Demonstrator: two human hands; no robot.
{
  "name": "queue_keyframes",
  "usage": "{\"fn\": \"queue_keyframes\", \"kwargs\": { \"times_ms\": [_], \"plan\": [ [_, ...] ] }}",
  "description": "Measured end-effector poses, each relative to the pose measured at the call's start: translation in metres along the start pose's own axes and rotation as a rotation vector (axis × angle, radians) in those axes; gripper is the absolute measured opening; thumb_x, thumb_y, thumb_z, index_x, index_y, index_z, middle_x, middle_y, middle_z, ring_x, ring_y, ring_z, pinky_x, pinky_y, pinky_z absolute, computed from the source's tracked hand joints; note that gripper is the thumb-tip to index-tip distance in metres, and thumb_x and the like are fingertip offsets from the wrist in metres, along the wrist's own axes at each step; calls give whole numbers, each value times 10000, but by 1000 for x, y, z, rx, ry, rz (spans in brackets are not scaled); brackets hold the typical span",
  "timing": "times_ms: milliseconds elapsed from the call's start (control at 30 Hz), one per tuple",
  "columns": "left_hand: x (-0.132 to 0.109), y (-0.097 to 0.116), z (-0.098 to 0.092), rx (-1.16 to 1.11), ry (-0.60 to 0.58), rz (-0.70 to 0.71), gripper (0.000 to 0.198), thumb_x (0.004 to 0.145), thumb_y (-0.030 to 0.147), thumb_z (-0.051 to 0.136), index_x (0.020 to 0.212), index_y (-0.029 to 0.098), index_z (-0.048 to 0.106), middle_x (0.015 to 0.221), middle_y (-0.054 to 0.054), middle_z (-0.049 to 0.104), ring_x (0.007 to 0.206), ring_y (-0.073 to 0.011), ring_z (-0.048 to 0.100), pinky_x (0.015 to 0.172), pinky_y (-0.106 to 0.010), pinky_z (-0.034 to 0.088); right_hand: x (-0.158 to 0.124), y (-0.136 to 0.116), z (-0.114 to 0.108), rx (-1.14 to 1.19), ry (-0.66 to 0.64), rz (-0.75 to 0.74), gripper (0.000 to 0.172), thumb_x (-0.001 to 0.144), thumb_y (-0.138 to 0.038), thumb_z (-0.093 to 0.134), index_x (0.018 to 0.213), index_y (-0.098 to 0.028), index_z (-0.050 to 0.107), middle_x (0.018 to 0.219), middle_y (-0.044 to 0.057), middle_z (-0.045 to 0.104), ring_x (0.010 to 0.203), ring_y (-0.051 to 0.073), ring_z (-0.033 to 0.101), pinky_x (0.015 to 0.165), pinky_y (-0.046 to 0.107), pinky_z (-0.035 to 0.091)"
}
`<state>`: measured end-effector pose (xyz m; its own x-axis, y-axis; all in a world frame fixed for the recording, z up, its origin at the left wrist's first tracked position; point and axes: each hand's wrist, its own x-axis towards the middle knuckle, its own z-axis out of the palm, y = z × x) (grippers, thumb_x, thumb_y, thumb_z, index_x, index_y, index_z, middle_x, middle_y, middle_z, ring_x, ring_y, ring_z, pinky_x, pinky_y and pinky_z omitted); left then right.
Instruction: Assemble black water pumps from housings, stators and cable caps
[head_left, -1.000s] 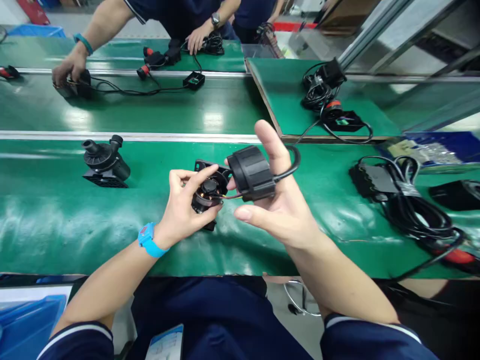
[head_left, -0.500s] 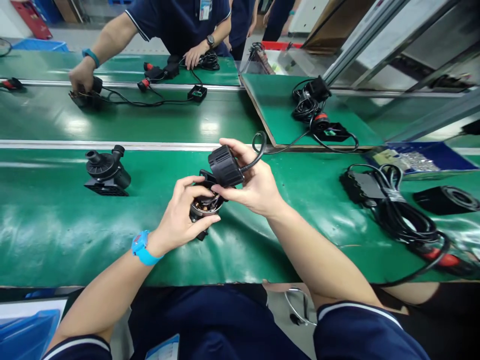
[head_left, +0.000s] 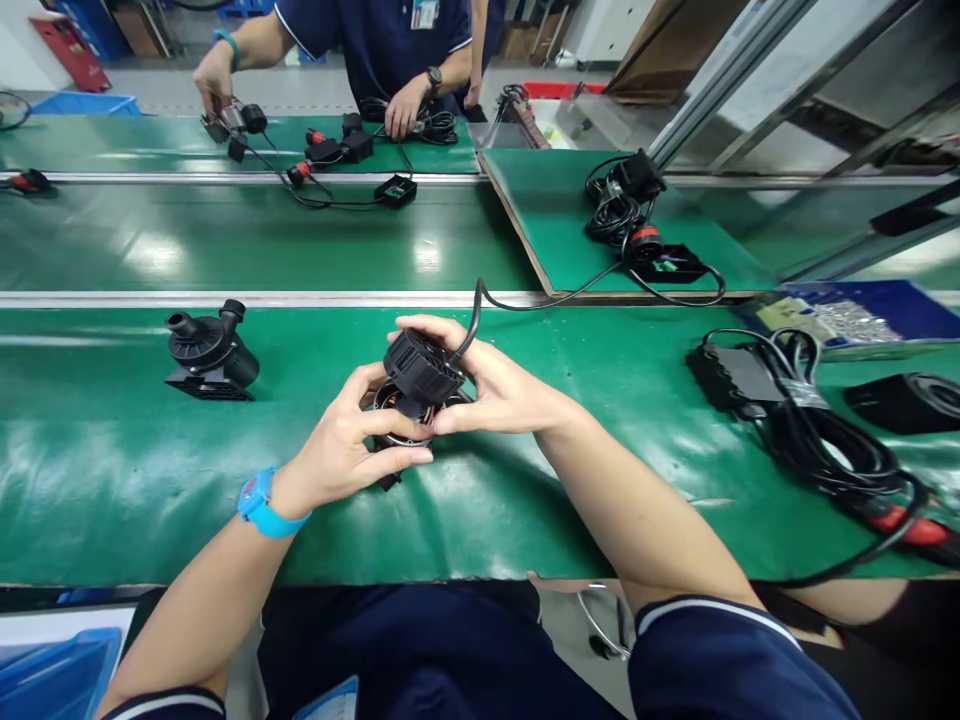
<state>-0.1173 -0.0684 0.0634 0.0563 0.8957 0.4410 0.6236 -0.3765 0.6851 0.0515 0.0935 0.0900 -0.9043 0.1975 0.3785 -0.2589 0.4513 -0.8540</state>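
Observation:
My right hand (head_left: 487, 385) is closed on a black ribbed cap (head_left: 424, 367) with a black cable (head_left: 478, 310) coming out of its top. The cap is tilted over a round, open motor housing (head_left: 386, 397), whose copper coloured windings show inside. Around the housing's near left side my left hand (head_left: 352, 430) is closed, thumb and fingers at its rim. Several thin wires (head_left: 429, 413) run between cap and housing, by the fingertips of both hands. To the left, apart from my hands, a black pump (head_left: 214, 350) stands on the green mat.
Cable coils and a black box (head_left: 739, 380) lie at right, near a black roll-shaped part (head_left: 907, 402) and a blue tray of small metal parts (head_left: 862, 315). A raised green board (head_left: 555, 230) bears more cabled parts. Across the bench, a co-worker's hand (head_left: 217, 80) holds a part.
The cap has moved left and down, closer over the housing, with my right hand. My left hand has shifted slightly left. The co-worker has lifted a part backward.

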Motion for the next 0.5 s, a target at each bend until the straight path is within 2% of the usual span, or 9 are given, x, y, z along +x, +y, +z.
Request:
{"fn": "queue_keyframes", "kwargs": {
  "times_ms": [100, 233, 300, 333, 400, 433, 467, 500],
  "plan": [
    [2, -2, -7, -20, -53, -9, 171, 820, 378, 801, 987, 340, 801, 1337, -66, 483, 1231, -267, 565, 1113, -486, 499, -1, 4, -1, 27, -36, -47, 788, 889, -663, 657, 1513, -243, 420, 1382, 117, 554, 1247, 297, 558, 1093, 459, 423],
    [3, -12, -22, -66, -148, -21, 194, 797, 416, 814, 988, 378, 804, 1317, -66, 533, 1319, -293, 511, 1164, -518, 447, -4, 2, -5, -87, -94, -64, 789, 835, -544, 790, 1496, -276, 451, 1414, 99, 561, 1282, 295, 545, 1121, 450, 394],
    [4, -18, -35, -175, -171, -37, 199, 784, 489, 807, 921, 345, 815, 1383, -66, 532, 1284, -302, 560, 1116, -507, 501, -5, -2, -8, -109, -109, -42, 803, 820, -512, 817, 1491, -268, 450, 1410, 98, 580, 1288, 292, 553, 1108, 431, 411],
    [4, -20, -42, -233, -105, -42, 243, 799, 544, 773, 894, 324, 815, 1416, -67, 521, 1246, -301, 594, 1076, -499, 536, -5, -5, -8, -122, -115, -25, 797, 817, -508, 822, 1483, -263, 459, 1406, 99, 588, 1288, 290, 557, 1099, 419, 420],
    [8, -16, -53, -252, 152, -31, 398, 851, 655, 653, 987, 311, 798, 1462, -74, 498, 1236, -307, 611, 1050, -500, 551, -6, -10, -9, -153, -135, 11, 766, 821, -505, 820, 1463, -260, 482, 1398, 92, 603, 1285, 283, 566, 1086, 397, 431],
    [10, -11, -55, -182, 270, -14, 493, 862, 702, 598, 1129, 319, 757, 1485, -80, 483, 1293, -327, 574, 1089, -524, 512, -6, -12, -10, -167, -142, 26, 753, 825, -506, 816, 1457, -261, 489, 1388, 85, 613, 1273, 278, 576, 1079, 389, 437],
    [14, -3, -55, -68, 330, 11, 624, 856, 744, 562, 1303, 320, 664, 1523, -93, 455, 1381, -359, 493, 1150, -567, 434, -5, -14, -10, -180, -149, 36, 749, 826, -511, 812, 1456, -260, 492, 1379, 80, 621, 1259, 276, 587, 1073, 387, 444],
    [18, 5, -52, 71, 309, 38, 786, 833, 783, 554, 1457, 305, 522, 1574, -112, 403, 1468, -395, 371, 1203, -614, 324, -5, -15, -10, -194, -151, 36, 752, 827, -519, 809, 1456, -256, 493, 1373, 80, 627, 1245, 278, 597, 1069, 389, 451]
  ]
}}
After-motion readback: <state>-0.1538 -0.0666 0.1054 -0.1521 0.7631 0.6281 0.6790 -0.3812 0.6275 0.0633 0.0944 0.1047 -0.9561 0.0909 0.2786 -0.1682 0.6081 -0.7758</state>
